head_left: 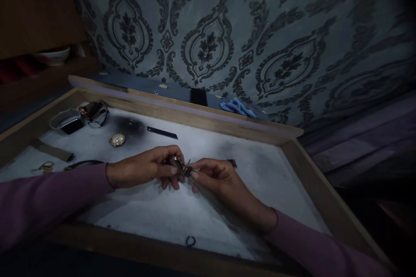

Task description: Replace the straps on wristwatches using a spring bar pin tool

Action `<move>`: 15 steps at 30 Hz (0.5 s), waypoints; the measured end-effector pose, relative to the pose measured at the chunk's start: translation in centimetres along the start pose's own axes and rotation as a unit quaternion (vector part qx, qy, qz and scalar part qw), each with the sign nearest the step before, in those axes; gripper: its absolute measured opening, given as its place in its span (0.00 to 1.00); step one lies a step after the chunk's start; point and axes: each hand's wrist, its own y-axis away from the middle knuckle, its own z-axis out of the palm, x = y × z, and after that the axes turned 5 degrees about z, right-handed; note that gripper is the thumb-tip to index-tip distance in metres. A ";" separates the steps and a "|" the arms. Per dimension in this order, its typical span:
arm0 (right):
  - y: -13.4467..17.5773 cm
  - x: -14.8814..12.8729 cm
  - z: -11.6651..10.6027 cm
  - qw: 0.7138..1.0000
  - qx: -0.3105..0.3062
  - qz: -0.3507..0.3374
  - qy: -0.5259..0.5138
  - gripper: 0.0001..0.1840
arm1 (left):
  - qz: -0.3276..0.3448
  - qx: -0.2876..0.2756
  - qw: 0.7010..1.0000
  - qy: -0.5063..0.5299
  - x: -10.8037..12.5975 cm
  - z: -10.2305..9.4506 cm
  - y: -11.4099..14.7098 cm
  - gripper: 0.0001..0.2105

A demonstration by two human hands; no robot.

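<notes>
Purple sleeves (58, 197) cross the tray (315, 186); mid-tray, left hand (146, 167) grips a round, shiny-rimmed watch case (176, 162), partly covering it; right hand (225, 181) pinches a dark piece (187, 172); black blade (162, 133) toward tray's far rim.

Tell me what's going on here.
A person has both hands over a shallow wooden tray. The left hand holds what looks like a round watch, and the right hand pinches a small dark piece close to it; whether the two touch is too dim to tell. A gold-coloured watch face and a black strip lie farther back in the tray.
</notes>
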 end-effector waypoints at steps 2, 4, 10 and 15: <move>0.0 0.0 0.0 1.000 -0.003 -0.004 0.005 0.08 | 0.000 0.000 1.000 0.001 0.1 0.0 0.0 0.05; 0.0 0.1 0.1 1.000 -0.004 -0.008 0.009 0.09 | 0.000 -0.003 1.000 0.000 0.1 0.0 0.0 0.06; 0.0 0.1 0.1 1.000 -0.004 -0.014 0.011 0.09 | -0.002 -0.006 1.000 0.001 0.0 0.0 0.0 0.06; 0.0 0.2 0.1 1.000 -0.005 -0.016 0.018 0.08 | -0.003 -0.010 1.000 -0.001 0.0 -0.1 0.0 0.06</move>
